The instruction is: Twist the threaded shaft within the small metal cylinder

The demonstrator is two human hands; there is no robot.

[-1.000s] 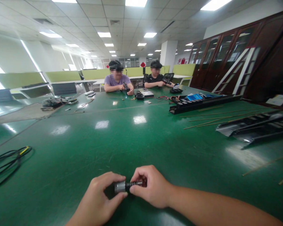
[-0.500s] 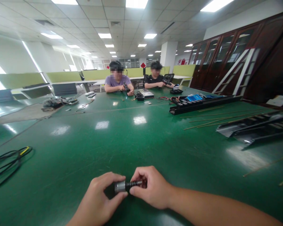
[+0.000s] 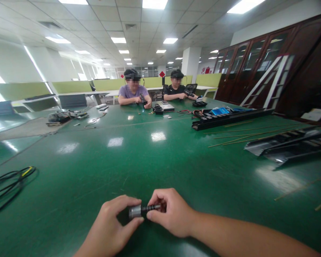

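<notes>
Low in the head view, a small metal part that looks like a solenoid valve lies level between my hands, just over the table. It has a silver cylindrical body and a thinner, dark, ringed stem pointing right. My left hand grips the silver body between thumb and forefinger. On the stem side, my right hand pinches the ringed stem with thumb and forefinger. The right hand's other fingers are curled and partly hidden.
The glossy green table stretches ahead. A coiled black cable lies at left, black metal channels and thin rods at right. Two people sit across the far edge, each holding a dark tool. A stepladder stands behind, right.
My hands and the solenoid valve are almost unmoved; the valve's body sits a few pixels further left, and slightly more of its stem shows between my hands.
</notes>
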